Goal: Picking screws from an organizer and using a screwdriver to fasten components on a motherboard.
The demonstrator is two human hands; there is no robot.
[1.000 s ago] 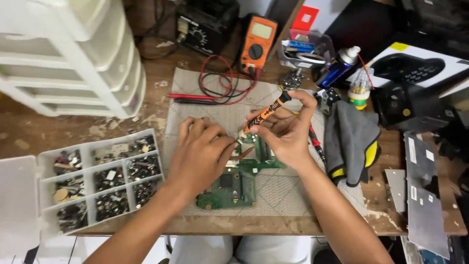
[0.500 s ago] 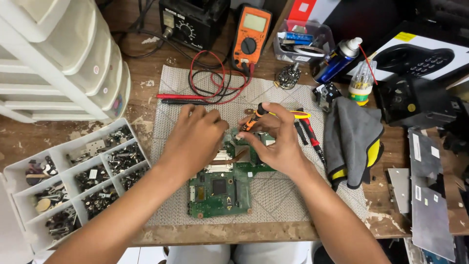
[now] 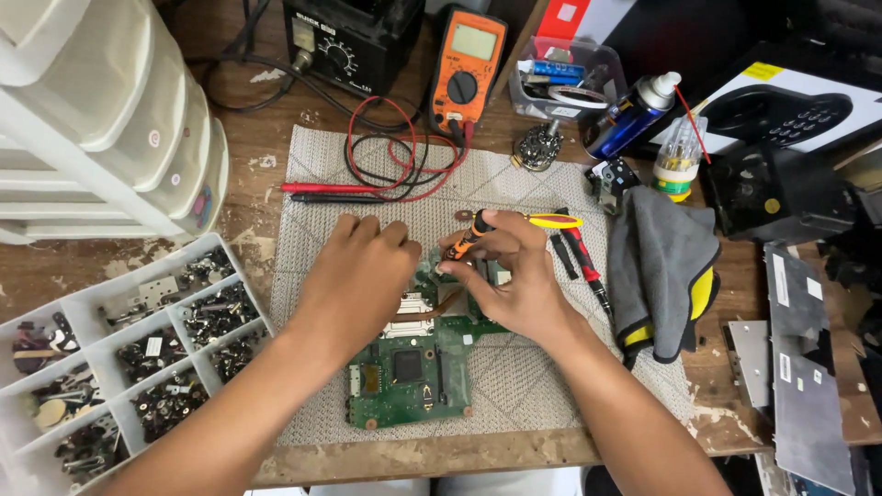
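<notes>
While pinched in right hand's grip (image 3: 514, 276), screwdriver (image 3: 467, 236) tip-down over circuit board (image 3: 409, 367).

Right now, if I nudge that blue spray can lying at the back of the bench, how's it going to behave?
The spray can lies on its side, a round cylinder, so a nudge across it would probably make it roll. The clear box and bottle beside it might stop it. Its thin red straw sticks out and looks likely to snag or bend.

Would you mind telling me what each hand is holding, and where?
Right hand pinches the orange screwdriver low on its handle; left hand holds nothing, resting on the green circuit board.
</notes>
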